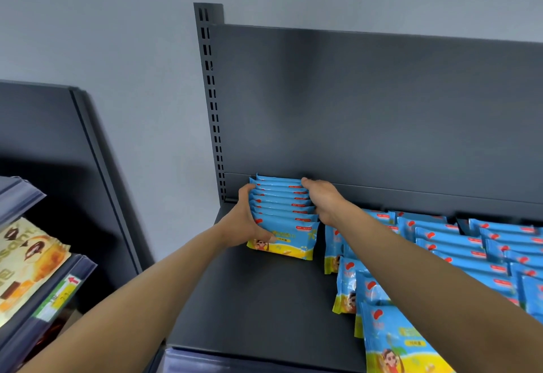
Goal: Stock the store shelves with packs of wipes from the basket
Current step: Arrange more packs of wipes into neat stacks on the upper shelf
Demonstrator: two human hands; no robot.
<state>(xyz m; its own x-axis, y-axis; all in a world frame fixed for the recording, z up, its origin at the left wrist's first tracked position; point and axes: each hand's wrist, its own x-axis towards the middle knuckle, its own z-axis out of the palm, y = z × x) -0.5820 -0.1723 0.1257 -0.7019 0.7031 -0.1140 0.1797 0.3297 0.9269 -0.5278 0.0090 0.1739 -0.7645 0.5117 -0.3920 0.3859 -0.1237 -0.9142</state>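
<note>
Your left hand point(241, 220) and right hand point(322, 200) clasp a row of wipes packs point(283, 211) from both ends, fingers curled round it; the row stands upright on the dark shelf point(258, 299), at its back left corner against the rear panel. More packs point(458, 252) stand in rows just to the right.

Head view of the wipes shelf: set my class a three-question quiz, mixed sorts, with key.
1. True or false: the left hand and right hand hold one row of wipes packs.
2. Where do the other wipes packs lie? A right of the row; B left of it; C above it.
3. Fill in: the row's top edges are ____ in colour.
Key: 1 true; 2 A; 3 blue.
</note>
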